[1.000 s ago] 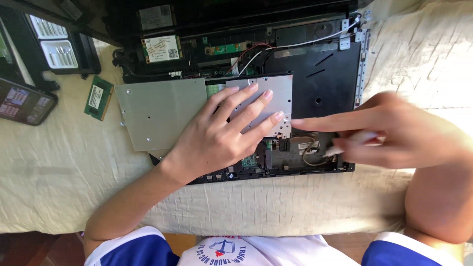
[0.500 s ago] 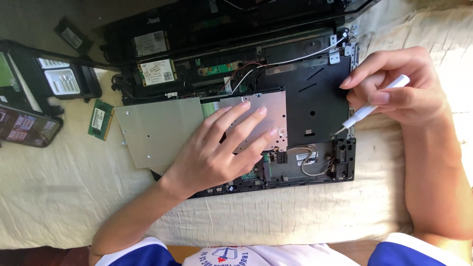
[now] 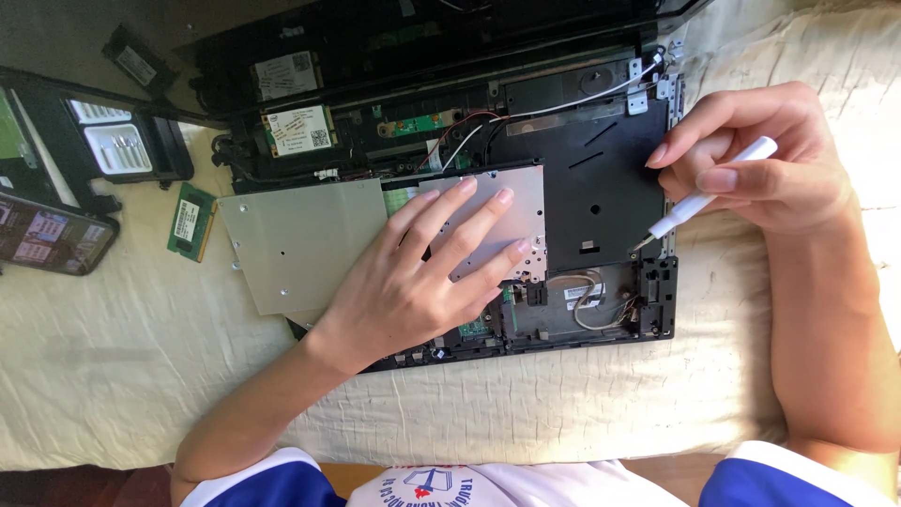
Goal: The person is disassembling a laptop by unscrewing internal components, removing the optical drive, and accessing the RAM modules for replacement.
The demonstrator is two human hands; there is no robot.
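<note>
Fingers of the left hand (image 3: 413, 282) lie spread and flat on a silver metal drive (image 3: 497, 221) set in the opened laptop base (image 3: 601, 188), palm down, closed around nothing. That drive sits in the middle of the base, and a second plain metal plate (image 3: 300, 244) juts out from the base's left edge, just beside the hand's thumb side. The right hand (image 3: 760, 164) hovers over the base's right edge; its grip is closed on a slim white screwdriver (image 3: 709, 192), pinched between thumb and the first fingers like a pen. The tool slants down and to the left, and its thin tip comes down near the right edge of the base, beside the black cover panel; whether it touches a screw is too small to tell.

Below the black panel, in the near right corner of the base, lie looped white and dark wires (image 3: 587, 296) over exposed boards. Along the far edge of the base a white-labelled wireless card (image 3: 300, 130) sits by a small green board.

All of this rests on a bed covered with a cream sheet (image 3: 122, 366). Near the bed's left edge lies a loose green memory stick (image 3: 190, 221), with a phone (image 3: 52, 235) further left and a black case of screwdriver bits (image 3: 113, 145) just beyond it. Another memory stick (image 3: 139, 64) lies towards the far left corner.
</note>
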